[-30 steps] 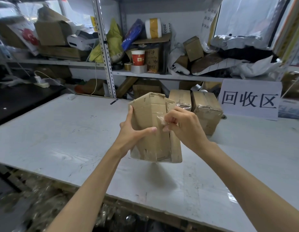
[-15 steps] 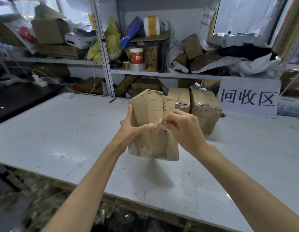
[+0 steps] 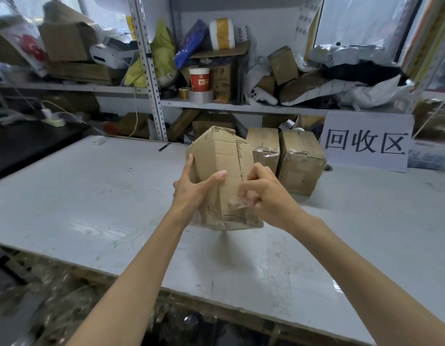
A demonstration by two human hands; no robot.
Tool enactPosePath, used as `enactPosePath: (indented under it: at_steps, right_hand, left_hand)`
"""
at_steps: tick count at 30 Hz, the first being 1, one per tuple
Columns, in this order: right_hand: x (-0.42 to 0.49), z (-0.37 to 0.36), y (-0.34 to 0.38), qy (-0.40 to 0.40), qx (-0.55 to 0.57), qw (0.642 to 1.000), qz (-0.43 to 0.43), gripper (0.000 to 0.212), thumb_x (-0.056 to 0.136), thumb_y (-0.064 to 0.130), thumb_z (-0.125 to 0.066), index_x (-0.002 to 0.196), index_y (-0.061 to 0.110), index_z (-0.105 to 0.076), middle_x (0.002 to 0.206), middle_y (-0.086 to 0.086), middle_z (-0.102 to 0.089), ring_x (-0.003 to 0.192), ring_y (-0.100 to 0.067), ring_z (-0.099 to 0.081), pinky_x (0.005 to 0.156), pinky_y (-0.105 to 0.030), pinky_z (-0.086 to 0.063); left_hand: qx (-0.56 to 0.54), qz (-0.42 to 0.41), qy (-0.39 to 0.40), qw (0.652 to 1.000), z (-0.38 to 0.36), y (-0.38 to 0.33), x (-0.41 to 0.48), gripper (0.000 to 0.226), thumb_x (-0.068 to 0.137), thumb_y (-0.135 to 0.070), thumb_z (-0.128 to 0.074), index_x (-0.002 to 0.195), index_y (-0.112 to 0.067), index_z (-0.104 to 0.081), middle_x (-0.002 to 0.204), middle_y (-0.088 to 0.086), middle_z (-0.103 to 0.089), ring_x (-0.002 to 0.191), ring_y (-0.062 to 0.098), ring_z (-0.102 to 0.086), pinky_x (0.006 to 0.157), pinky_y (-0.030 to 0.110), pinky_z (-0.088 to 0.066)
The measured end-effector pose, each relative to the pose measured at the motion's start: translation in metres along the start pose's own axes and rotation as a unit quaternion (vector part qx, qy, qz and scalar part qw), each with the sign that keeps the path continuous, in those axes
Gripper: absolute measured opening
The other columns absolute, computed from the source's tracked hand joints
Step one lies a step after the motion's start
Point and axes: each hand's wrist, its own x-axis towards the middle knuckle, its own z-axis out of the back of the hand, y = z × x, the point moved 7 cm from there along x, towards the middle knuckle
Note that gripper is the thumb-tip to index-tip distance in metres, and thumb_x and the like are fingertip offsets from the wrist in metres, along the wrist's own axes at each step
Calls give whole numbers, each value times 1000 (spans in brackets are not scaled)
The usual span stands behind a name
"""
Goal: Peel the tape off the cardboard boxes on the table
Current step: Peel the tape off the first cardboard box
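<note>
A brown cardboard box [image 3: 222,158] is held upright above the white table [image 3: 91,201]. My left hand [image 3: 194,191] grips its left side, thumb across the front face. My right hand [image 3: 263,193] pinches a crumpled strip of clear tape [image 3: 237,204] low on the box's right front edge. More clear tape clings to the box's lower part. Two other taped cardboard boxes [image 3: 265,148] [image 3: 300,161] stand on the table just behind, to the right.
A white sign with black characters [image 3: 366,142] leans at the back right of the table. Cluttered metal shelves [image 3: 216,106] run along the back. A black surface [image 3: 24,146] lies to the left. Clear plastic scraps [image 3: 66,295] lie below the table's front edge.
My right hand has dropped from the box's middle to its lower right edge, dragging the tape strip down. The left hand keeps its hold on the box.
</note>
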Motion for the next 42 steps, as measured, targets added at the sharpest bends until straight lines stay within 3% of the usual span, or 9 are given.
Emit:
enactPosePath:
  at_steps: [3, 6, 9, 17, 22, 28, 34, 37, 42]
  right_hand:
    - [-6, 7, -5, -76, 56, 995, -29, 10, 78, 3, -74, 83, 9, -70, 81, 3, -57, 74, -18, -57, 73, -37, -52]
    - [-7, 15, -7, -152, 67, 985, -55, 36, 71, 6, -81, 100, 14, -61, 71, 5, -68, 69, -14, -65, 70, -35, -55]
    - [-5, 22, 2, -204, 3, 979, -11, 16, 73, 4, -73, 84, 11, -64, 72, 3, -66, 67, -19, -62, 63, -40, -52]
    - [-9, 11, 7, -139, -47, 987, 73, 21, 74, 19, -81, 90, 6, -75, 90, -7, -60, 85, -22, -55, 75, -30, -49]
    - [-8, 3, 21, -95, -90, 985, 112, 2, 79, -1, -69, 79, 0, -67, 82, -9, -62, 76, -24, -52, 65, -36, -49]
    - [3, -3, 1, 12, 11, 1000, 10, 14, 82, -3, -63, 70, 4, -64, 73, -3, -59, 71, -21, -53, 65, -37, -46]
    - [-2, 19, -3, -165, 10, 986, -25, 29, 63, 11, -86, 79, 7, -62, 70, 2, -61, 62, -16, -56, 57, -31, -48]
    - [-7, 11, 9, -134, 3, 990, 45, 11, 71, 9, -80, 73, 7, -70, 73, 6, -60, 65, -15, -57, 60, -31, -48]
    - [-15, 2, 5, -133, 13, 991, 20, 28, 64, 13, -85, 83, 8, -65, 76, 4, -60, 67, -13, -52, 63, -26, -45]
  left_hand:
    - [21, 16, 20, 999, 3, 1, 3, 130, 44, -74, -79, 152, -52, -10, 145, 4, -36, 128, 31, -47, 104, 54, -47]
    - [30, 20, 39, 999, 5, 2, 2, 130, 45, -75, -79, 151, -53, -7, 145, 3, -38, 127, 30, -48, 103, 56, -47]
    - [39, 15, 53, 998, 3, 1, 0, 131, 46, -73, -81, 151, -55, -4, 146, 2, -37, 128, 30, -48, 103, 55, -47]
    - [10, 20, 49, 999, 6, 7, 0, 129, 48, -62, -82, 150, -55, -4, 144, 4, -39, 125, 29, -50, 99, 55, -49]
    - [-16, 25, 3, 1000, 11, 8, -1, 127, 43, -64, -83, 150, -52, -15, 141, 4, -40, 124, 29, -50, 98, 54, -51]
    - [0, 11, 4, 1000, 6, 6, -2, 130, 43, -66, -84, 152, -49, -14, 141, 5, -40, 124, 30, -51, 99, 53, -50]
    - [25, 28, 39, 999, 3, 2, -1, 138, 42, -67, -82, 153, -49, -3, 143, 6, -37, 127, 32, -48, 103, 55, -46]
    - [51, 26, 38, 998, 1, 3, -4, 141, 41, -67, -81, 152, -51, 4, 144, 7, -36, 127, 32, -47, 104, 54, -46]
    - [34, 15, 38, 999, 3, 2, -6, 138, 43, -69, -83, 151, -53, 1, 143, 7, -39, 130, 32, -45, 105, 55, -45]
